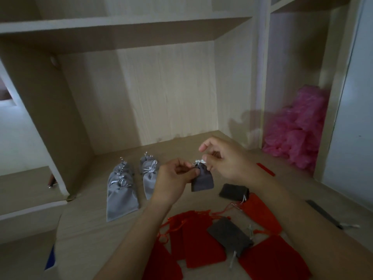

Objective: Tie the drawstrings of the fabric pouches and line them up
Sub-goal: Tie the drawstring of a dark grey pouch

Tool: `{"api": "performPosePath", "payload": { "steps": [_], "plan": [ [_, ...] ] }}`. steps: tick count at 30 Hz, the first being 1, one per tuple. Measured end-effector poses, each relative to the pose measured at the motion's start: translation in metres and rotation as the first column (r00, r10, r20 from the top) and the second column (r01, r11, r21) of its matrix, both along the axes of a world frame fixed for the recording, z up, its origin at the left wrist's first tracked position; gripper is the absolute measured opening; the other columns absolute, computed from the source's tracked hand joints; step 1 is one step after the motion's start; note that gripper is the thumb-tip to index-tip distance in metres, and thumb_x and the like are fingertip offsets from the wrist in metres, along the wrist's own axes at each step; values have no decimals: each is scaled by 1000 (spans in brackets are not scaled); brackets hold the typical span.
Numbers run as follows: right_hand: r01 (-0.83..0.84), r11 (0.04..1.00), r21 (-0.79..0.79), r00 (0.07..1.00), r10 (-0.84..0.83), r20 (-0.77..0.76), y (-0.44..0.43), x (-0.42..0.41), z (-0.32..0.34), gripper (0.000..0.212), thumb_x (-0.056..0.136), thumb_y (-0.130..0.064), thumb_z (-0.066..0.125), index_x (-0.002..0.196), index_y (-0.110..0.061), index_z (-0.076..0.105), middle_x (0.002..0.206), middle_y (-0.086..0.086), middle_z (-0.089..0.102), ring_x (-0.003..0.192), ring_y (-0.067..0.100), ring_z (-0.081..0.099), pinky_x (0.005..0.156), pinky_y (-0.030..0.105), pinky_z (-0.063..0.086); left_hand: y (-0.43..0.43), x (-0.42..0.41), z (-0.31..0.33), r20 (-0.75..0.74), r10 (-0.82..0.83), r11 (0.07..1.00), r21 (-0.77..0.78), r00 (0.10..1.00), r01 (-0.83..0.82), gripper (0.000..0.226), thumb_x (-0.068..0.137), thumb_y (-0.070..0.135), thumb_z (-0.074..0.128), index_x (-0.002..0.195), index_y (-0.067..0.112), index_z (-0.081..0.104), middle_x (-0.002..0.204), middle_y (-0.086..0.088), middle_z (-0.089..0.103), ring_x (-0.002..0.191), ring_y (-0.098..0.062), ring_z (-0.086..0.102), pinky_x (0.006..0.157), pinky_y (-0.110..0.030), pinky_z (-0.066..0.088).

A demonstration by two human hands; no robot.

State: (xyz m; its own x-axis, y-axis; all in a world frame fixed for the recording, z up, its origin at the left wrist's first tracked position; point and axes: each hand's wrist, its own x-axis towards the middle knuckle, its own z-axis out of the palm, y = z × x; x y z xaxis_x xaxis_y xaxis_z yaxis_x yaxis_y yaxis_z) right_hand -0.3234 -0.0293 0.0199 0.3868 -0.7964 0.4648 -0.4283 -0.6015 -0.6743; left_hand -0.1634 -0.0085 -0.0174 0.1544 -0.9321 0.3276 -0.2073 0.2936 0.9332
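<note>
tied light grey pouches lie in two rows on the desk; left hand pinches the dark grey pouch by its neck, held above the desk; right hand pinches its white drawstring; red pouches lie nearest.

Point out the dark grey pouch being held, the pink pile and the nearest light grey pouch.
dark grey pouch [202, 181], head view, body below the neck.
pink pile [298, 136], head view, its middle.
nearest light grey pouch [121, 201], head view, flat body.
</note>
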Motion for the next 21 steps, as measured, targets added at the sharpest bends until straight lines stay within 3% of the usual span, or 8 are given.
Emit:
{"api": "performPosePath", "payload": {
  "steps": [2, 5, 8, 10, 12, 14, 18, 21],
  "plan": [
    [79, 996, 41, 995, -75, -72, -16, -9, -12, 9, 93, -15, 54, 97, -22, 57, 83, -7, 59, 78, 11, 59, 72, 25, 47, -13, 9, 6, 139, 125, 992, 19, 982, -129, 19, 76, 0, 72, 69, 10, 59, 64, -1, 63, 55, -4, 58, 54, -16, 46],
    [286, 951, 119, 913, -232, -336, -37, -25, -33, 17, 92, -10, 51, 104, -12, 63, 105, 4, 62, 99, 21, 58, 84, 29, 45, -45, 23, 18, 351, 283, 949, 34, 893, -314, 26, 76, 8, 74, 60, 15, 54, 61, 1, 56, 57, -10, 51, 51, -18, 37],
    [371, 903, 218, 852, -238, -465, -44, -31, -51, 26, 86, -10, 60, 113, -8, 60, 121, 9, 57, 113, 22, 53, 87, 23, 40, -79, 30, 24, 467, 313, 921, 65, 827, -385, 36, 79, 13, 72, 51, 18, 49, 54, 2, 50, 57, -15, 50, 47, -17, 33],
    [380, 894, 236, 825, -213, -523, -47, -29, -59, 34, 81, -19, 70, 111, -7, 59, 118, 10, 58, 112, 24, 54, 80, 24, 40, -97, 27, 25, 537, 258, 919, 121, 803, -376, 25, 80, 13, 69, 57, 11, 61, 59, -8, 59, 71, -24, 62, 56, -25, 43],
    [394, 886, 244, 808, -208, -551, -49, -28, -65, 38, 76, -25, 75, 105, -7, 59, 115, 11, 61, 111, 26, 57, 81, 28, 43, -112, 23, 20, 641, 195, 916, 152, 742, -372, 15, 83, 13, 64, 80, 0, 71, 83, -19, 69, 90, -28, 66, 70, -30, 49],
    [411, 874, 261, 813, -221, -539, -50, -30, -65, 31, 75, -25, 76, 95, -9, 59, 113, 12, 63, 107, 26, 59, 83, 31, 46, -118, 16, 13, 725, 146, 905, 176, 673, -386, 21, 87, 13, 57, 97, -1, 70, 102, -17, 69, 101, -26, 64, 77, -30, 48],
    [411, 871, 270, 810, -214, -546, -45, -32, -62, 24, 77, -26, 76, 78, -12, 57, 107, 13, 66, 102, 25, 61, 75, 27, 43, -127, 16, -7, 783, 107, 888, 202, 613, -413, 24, 90, 5, 49, 106, -5, 63, 107, -19, 65, 101, -33, 62, 75, -32, 47],
    [396, 873, 284, 824, -202, -529, -46, -32, -62, 31, 76, -24, 77, 62, -17, 51, 96, 11, 69, 94, 21, 63, 67, 24, 39, -124, 10, -11, 841, 125, 903, 122, 526, -411, 23, 89, 14, 54, 101, -3, 62, 104, -17, 64, 98, -30, 61, 77, -32, 46]
  ]
}}
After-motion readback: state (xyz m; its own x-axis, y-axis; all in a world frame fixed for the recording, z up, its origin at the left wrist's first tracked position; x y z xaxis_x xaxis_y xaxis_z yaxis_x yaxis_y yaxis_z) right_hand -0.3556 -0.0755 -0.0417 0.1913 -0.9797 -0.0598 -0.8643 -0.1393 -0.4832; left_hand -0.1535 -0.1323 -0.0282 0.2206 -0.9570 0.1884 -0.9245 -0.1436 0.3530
